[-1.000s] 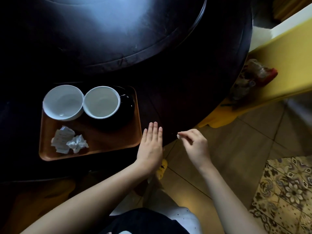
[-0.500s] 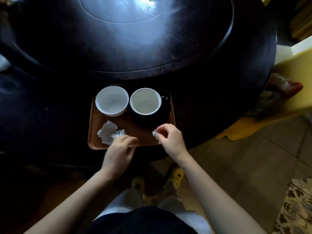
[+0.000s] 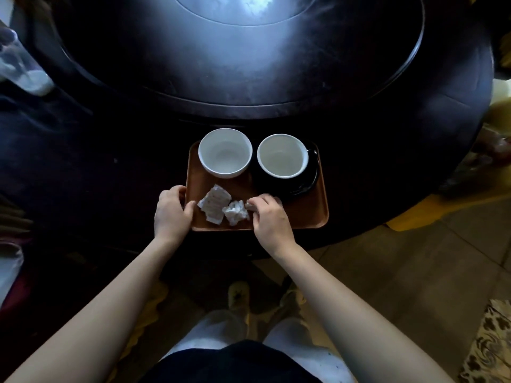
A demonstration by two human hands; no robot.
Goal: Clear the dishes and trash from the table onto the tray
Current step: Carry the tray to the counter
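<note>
An orange-brown tray lies on the dark round table near its front edge. Two white bowls stand at the tray's back: the left bowl on the tray, the right bowl on a black plate. A folded paper scrap and a crumpled tissue lie at the tray's front. My left hand grips the tray's front left corner. My right hand hovers over the tray beside the tissue, fingertips pinched on a small white scrap.
A raised round turntable fills the table's middle. A clear plastic cup stands at the far left. Yellow furniture stands at the right past the table's rim, with a patterned rug on the tiled floor. My feet are under the table's edge.
My right hand has carried the small scrap from beyond the table's edge to over the tray. My left hand went from flat by the tray to gripping its front left corner.
</note>
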